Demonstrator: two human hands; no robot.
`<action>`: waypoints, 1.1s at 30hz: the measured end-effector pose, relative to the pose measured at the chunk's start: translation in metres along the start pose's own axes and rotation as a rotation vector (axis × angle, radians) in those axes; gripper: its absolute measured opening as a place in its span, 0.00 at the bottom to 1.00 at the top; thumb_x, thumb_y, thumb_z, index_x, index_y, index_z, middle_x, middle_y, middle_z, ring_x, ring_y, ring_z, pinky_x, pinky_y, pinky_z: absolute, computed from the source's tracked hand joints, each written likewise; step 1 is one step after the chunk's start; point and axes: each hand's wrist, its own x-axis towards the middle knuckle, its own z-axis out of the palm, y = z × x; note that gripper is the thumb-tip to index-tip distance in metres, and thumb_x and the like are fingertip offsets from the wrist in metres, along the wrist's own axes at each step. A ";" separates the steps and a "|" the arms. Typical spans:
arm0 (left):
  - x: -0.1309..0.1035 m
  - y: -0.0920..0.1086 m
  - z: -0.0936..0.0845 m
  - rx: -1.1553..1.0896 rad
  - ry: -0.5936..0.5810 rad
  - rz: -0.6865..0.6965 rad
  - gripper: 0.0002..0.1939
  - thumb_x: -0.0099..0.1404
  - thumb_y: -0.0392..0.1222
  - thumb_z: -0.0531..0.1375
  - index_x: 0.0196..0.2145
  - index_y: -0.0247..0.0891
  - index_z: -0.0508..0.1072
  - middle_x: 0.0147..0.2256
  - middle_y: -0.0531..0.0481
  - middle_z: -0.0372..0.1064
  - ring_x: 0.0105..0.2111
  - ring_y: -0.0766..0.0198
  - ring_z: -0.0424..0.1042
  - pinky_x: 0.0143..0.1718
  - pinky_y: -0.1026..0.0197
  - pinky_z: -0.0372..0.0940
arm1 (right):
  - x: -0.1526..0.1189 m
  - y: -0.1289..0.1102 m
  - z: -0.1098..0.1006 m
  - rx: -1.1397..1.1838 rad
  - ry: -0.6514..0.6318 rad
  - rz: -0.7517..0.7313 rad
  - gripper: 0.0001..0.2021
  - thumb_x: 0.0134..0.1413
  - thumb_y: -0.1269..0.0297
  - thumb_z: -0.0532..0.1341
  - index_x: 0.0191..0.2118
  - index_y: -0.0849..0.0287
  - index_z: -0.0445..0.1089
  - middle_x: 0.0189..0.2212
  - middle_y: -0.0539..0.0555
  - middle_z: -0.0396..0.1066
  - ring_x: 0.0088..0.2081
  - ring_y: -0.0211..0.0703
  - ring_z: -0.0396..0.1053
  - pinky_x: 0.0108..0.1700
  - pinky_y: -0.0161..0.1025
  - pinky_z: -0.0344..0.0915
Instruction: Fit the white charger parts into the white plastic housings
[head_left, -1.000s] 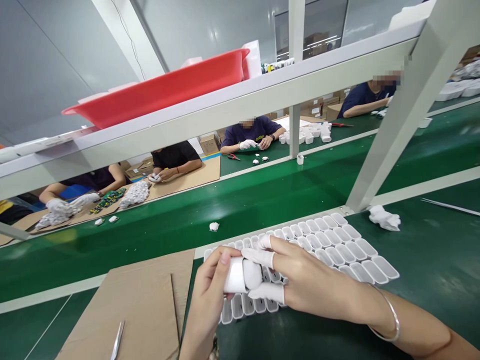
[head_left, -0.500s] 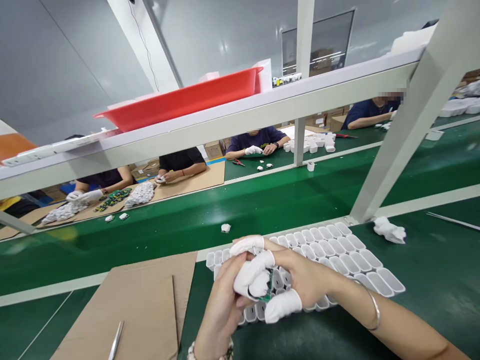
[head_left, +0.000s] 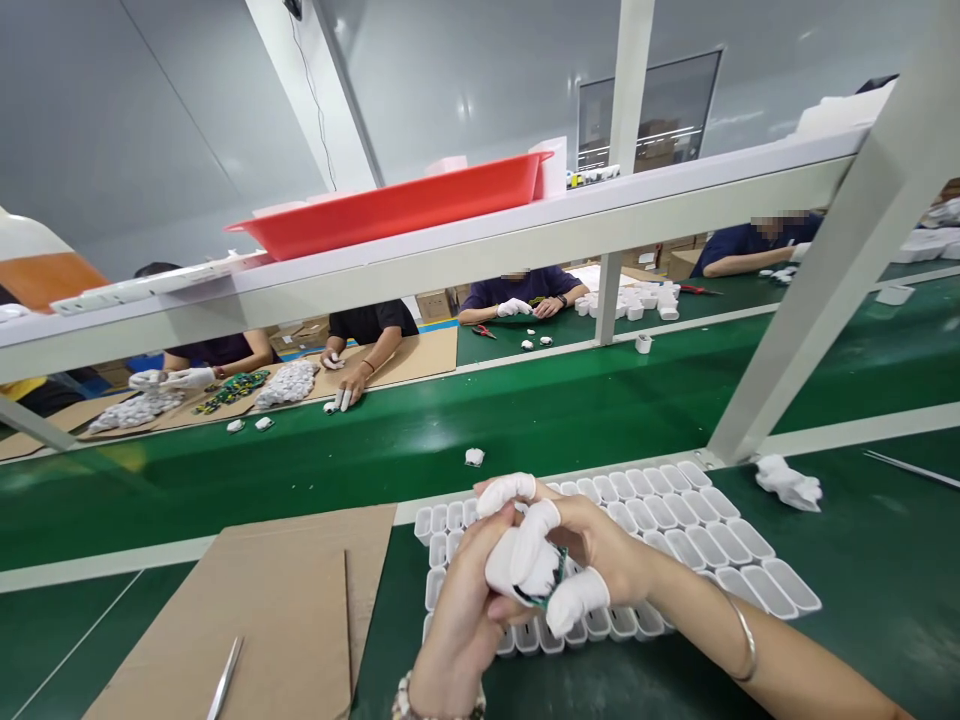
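— Since the earlier frame, has anything shifted?

— Both hands have lifted slightly and turned the small white part (head_left: pixel 534 572); a green circuit board edge (head_left: pixel 553 583) now shows under it more than it did a second ago. Across the belt, a co-worker's hand (head_left: pixel 346 388) has come forward onto the cardboard edge.

— Go left to right around the hands.

— Far left of the left hand (head_left: pixel 457 610), metal tweezers (head_left: pixel 224 680) lie on a brown cardboard sheet (head_left: pixel 262 600) on the green table (head_left: pixel 862 560). The left hand is curled around the white part from below, with a beaded bracelet at its wrist. The right hand (head_left: pixel 600 555) meets it from the other side, pinching the part with fingers (head_left: pixel 577 598) that wear white finger cots; a silver bangle sits on that wrist.

— Any writing to read?

— None that I can make out on the part or board.

— Containers?

— Just beyond and beneath the hands lies a white tray (head_left: pixel 720 520) of small pockets; the visible pockets look bare, and those behind the hands are hidden. A red tub (head_left: pixel 390 212) stands on the shelf above; its contents cannot be seen.

— Open room?

— Right of the right hand, green table runs wide past a crumpled white cloth (head_left: pixel 787 482). Beyond the tray's far edge, the conveyor belt (head_left: pixel 525 410) carries one small white piece (head_left: pixel 474 457).
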 end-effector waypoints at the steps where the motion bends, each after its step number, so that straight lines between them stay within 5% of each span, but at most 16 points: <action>1: 0.000 0.001 0.000 0.005 0.009 0.014 0.26 0.41 0.53 0.74 0.26 0.34 0.67 0.13 0.59 0.57 0.09 0.81 0.41 0.10 0.74 0.37 | 0.001 -0.001 0.001 -0.014 -0.001 0.012 0.23 0.42 0.42 0.69 0.36 0.57 0.75 0.55 0.61 0.61 0.59 0.54 0.58 0.57 0.52 0.59; 8: -0.005 0.006 0.001 -0.016 0.006 0.142 0.24 0.45 0.54 0.72 0.28 0.33 0.69 0.15 0.60 0.56 0.10 0.81 0.42 0.11 0.75 0.38 | -0.011 0.005 0.011 -0.286 0.164 -0.043 0.23 0.55 0.47 0.63 0.53 0.51 0.64 0.60 0.62 0.54 0.63 0.55 0.53 0.60 0.58 0.55; 14: -0.011 0.006 0.002 0.000 -0.007 0.346 0.20 0.56 0.54 0.67 0.28 0.32 0.70 0.19 0.57 0.60 0.12 0.81 0.44 0.13 0.75 0.41 | -0.020 0.009 0.022 -0.911 0.500 -0.401 0.12 0.59 0.67 0.61 0.48 0.54 0.66 0.58 0.61 0.55 0.57 0.54 0.61 0.56 0.59 0.60; 18: -0.013 0.005 0.003 -0.009 0.052 0.444 0.20 0.55 0.54 0.67 0.28 0.32 0.71 0.21 0.55 0.60 0.14 0.79 0.46 0.13 0.74 0.43 | -0.017 0.005 0.024 -1.157 0.490 -0.467 0.10 0.59 0.71 0.58 0.46 0.58 0.67 0.51 0.64 0.64 0.52 0.53 0.67 0.54 0.62 0.59; 33: -0.014 -0.001 0.005 0.014 0.242 0.544 0.22 0.53 0.57 0.67 0.29 0.33 0.72 0.22 0.55 0.60 0.18 0.75 0.53 0.14 0.73 0.47 | -0.010 0.010 0.024 -1.059 0.386 -0.460 0.09 0.60 0.72 0.55 0.45 0.60 0.66 0.50 0.65 0.68 0.53 0.52 0.67 0.55 0.62 0.61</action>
